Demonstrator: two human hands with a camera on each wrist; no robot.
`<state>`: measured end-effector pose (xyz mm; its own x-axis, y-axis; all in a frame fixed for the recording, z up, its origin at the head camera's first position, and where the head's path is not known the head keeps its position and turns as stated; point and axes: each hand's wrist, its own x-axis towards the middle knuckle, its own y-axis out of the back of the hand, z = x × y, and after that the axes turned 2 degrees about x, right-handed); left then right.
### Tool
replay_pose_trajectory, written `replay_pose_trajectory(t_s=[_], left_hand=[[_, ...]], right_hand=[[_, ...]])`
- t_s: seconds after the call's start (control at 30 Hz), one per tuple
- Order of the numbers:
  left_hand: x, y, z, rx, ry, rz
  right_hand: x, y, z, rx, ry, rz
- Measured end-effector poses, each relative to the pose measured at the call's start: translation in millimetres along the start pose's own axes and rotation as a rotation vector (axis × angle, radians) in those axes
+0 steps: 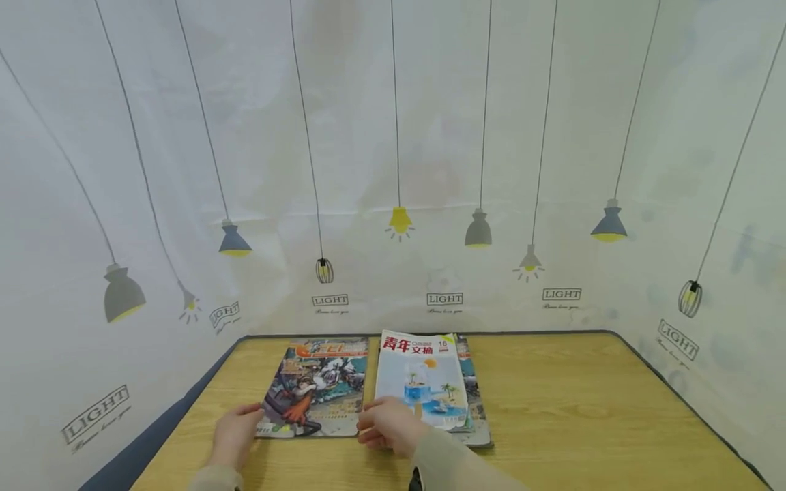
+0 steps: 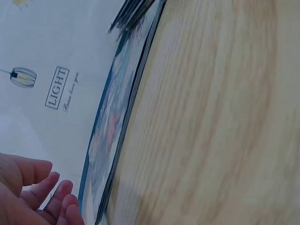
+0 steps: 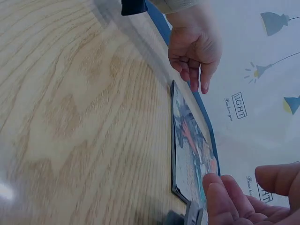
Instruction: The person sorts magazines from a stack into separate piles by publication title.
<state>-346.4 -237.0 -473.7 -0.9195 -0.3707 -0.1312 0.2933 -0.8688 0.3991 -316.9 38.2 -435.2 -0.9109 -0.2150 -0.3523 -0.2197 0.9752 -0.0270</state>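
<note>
A colourful comic-style magazine [image 1: 322, 389] lies flat on the left part of the wooden table. At its lower left corner is my left hand [image 1: 236, 433], fingers loosely bent; the left wrist view shows nothing in them. My right hand [image 1: 391, 426] hovers by the magazine's lower right corner, thumb and fingers apart in the right wrist view, with no grip on anything. Just right of it, a white magazine [image 1: 424, 375] with red title characters and an island picture lies on top of another dark-covered magazine [image 1: 481, 416], which it mostly hides.
The wooden table [image 1: 552, 395] has a dark edge and extends to the right of the magazines. Behind and on both sides hangs a pale sheet [image 1: 368, 136] printed with lamps and the word LIGHT. A dark band shows at the right sleeve's cuff.
</note>
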Motion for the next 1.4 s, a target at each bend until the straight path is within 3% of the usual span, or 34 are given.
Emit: replay_pose_trajectory(t_s=[0.13, 0.23, 0.33, 0.43, 0.63, 0.8, 0.93, 1.2, 1.4], left_hand=[[-11.8, -13.9, 15.0, -0.011, -0.052, -0.077], [-20.7, -28.1, 23.4, -0.074, -0.085, -0.127], [-31.2, -44.8, 31.4, -0.129, -0.102, -0.158], [-43.3, -63.9, 39.5, -0.114, -0.106, -0.160], [-64.9, -104.4, 51.8, -0.102, -0.139, -0.230], [-72.3, -132.7, 51.4, -0.138, -0.171, -0.238], [-74.3, -146.8, 46.6, -0.142, -0.185, -0.227], [-78.3, -165.1, 40.0, -0.091, -0.180, -0.204], [-79.5, -169.9, 38.6, -0.126, -0.162, -0.214]], right_hand=[[-11.0, 28.6, -3.4, -0.041, 0.045, -0.002], [-16.3, 51.6, -1.4, -0.086, 0.082, 0.022], [-19.7, 73.5, 2.0, -0.105, 0.113, 0.083], [-22.4, 92.4, 4.7, -0.119, 0.145, 0.176], [-23.2, 119.6, 12.8, -0.094, 0.188, 0.310], [-22.0, 131.7, 24.1, -0.138, 0.223, 0.372], [-21.2, 136.1, 34.9, -0.162, 0.217, 0.444], [-16.7, 136.3, 53.3, -0.257, 0.207, 0.551], [-15.6, 136.3, 54.0, -0.284, 0.203, 0.575]])
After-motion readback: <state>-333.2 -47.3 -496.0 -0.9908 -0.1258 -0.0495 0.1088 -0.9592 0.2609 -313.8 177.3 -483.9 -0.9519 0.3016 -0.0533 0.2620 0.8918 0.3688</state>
